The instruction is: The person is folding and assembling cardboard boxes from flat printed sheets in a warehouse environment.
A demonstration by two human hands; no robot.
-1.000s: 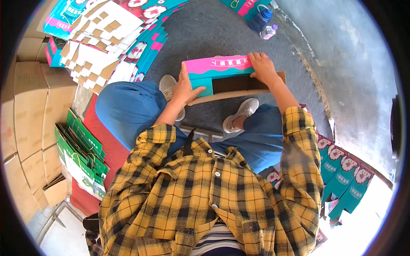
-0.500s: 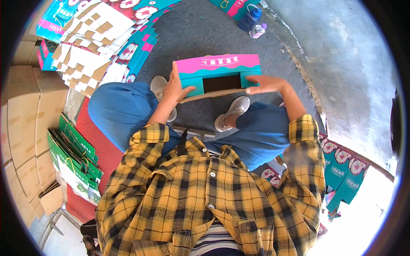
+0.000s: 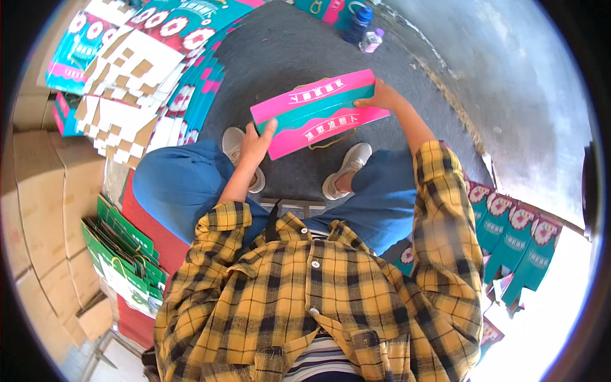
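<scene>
Between my hands is a pink and teal cardboard gift box [image 3: 321,113], tilted with its right end farther from me. Its long face is covered, with a teal strip between two pink wavy-edged panels. A thin yellowish cord handle shows at its near and far edges. My left hand [image 3: 257,140] grips the near left end, thumb on top. At the far right end my right hand [image 3: 380,99] holds the box, thumb on the teal strip and the other fingers behind it. What is inside the box cannot be seen.
Flat printed cardboard blanks [image 3: 137,67] lie stacked at the far left. Brown cartons [image 3: 41,197] and green bags [image 3: 121,254] stand at left. A blue bottle [image 3: 358,25] and a clear bottle [image 3: 371,41] stand by the wall. More teal boxes [image 3: 509,235] are at right.
The opening in the box is now covered by the pink flap and teal strip. The box has turned, its right end moving away from me, and my right hand has closed on that end.
</scene>
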